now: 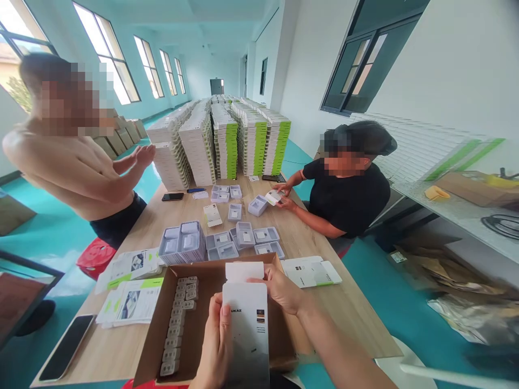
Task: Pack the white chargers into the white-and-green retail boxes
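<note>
A: Long wooden table (357,319), brown cardboard tray (200,329) at near edge — slim white carton (247,319)?
B: Over tray. L hand (217,346) grips its side, R hand (284,292) curled behind top. Flap (244,271) open — prob. closing step; tuck needs R fingers.

Box (247,324) over carton (203,324), trays (182,243) behind (stacks (227,135) beyond)

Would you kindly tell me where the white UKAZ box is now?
In the head view, bottom centre: the white UKAZ box is held between the left hand and right hand, over the open brown carton.
</note>
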A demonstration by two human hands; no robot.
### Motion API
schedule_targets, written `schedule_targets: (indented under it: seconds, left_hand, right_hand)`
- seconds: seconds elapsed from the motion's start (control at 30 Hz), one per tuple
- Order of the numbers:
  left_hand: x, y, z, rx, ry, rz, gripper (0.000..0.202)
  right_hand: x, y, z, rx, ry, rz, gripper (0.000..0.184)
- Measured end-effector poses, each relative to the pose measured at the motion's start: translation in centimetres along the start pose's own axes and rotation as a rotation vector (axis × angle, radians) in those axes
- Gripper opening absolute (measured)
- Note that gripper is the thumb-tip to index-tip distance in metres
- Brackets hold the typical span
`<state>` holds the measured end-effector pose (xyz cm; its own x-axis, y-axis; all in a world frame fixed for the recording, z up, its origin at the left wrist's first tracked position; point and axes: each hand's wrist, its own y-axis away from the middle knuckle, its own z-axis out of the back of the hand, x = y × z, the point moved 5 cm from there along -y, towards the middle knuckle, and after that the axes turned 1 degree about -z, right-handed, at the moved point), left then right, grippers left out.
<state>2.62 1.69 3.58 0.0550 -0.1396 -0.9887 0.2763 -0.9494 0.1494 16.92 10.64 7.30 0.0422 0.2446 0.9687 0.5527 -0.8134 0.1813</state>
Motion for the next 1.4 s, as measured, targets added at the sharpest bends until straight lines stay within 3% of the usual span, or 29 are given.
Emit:
schedule_targets:
  seconds: [0.2,0.33,0.5,0.67,0.8,0.93,1.07,1.17,1.23,1.3,1.4]
  left_hand:
    - [0.3,0.0,0.4,-0.031,0.016,0.009,0.062]
    - [0.0,0.4,0.6,-0.039,0.012,-0.085,0.062]
    - [1.0,0.9,1.7,-0.086,0.004,-0.204,0.057]
    - [0.0,-0.4,2.9,0.131,-0.11,-0.448,0.05]
    - [-2.4,-2.4,4.4,0.393,-0.206,-0.503,0.047]
    - [-5.2,-3.0,5.8,0.492,-0.329,-0.537,0.034]
    - [-7.2,-2.1,5.4,0.578,-0.547,-0.669,0.041]
    - [-8.5,-1.1,4.7,0.592,-0.671,-0.908,0.058]
    - [-9.0,-0.6,4.5,0.557,-0.717,-1.072,0.061]
    - [-9.4,0.0,4.5,0.508,-0.749,-1.228,0.056]
    - [-9.6,0.4,4.4,0.467,-0.827,-1.372,0.044]
  right_hand:
    - [1.4,0.4,-0.6,0.072,0.234,0.167,0.039]
    - [1.2,0.7,-0.2,0.118,0.391,0.282,0.043]
    - [1.3,1.3,-0.3,0.217,0.574,0.4,0.049]
    - [4.2,3.1,-1.3,0.319,0.958,0.598,0.05]
    - [6.5,3.6,-0.9,0.337,0.935,0.519,0.06]
    - [6.9,4.2,-1.4,0.452,0.948,0.44,0.076]
    - [6.7,4.2,-2.6,0.474,0.607,0.284,0.041]
    - [6.0,3.6,-3.3,0.319,0.462,0.123,0.019]
    - [5.5,3.4,-3.6,0.248,0.442,0.039,0.03]
    - [5.1,3.3,-4.1,0.273,0.487,0.014,0.035]
    - [4.9,3.4,-4.7,0.319,0.678,0.085,0.028]
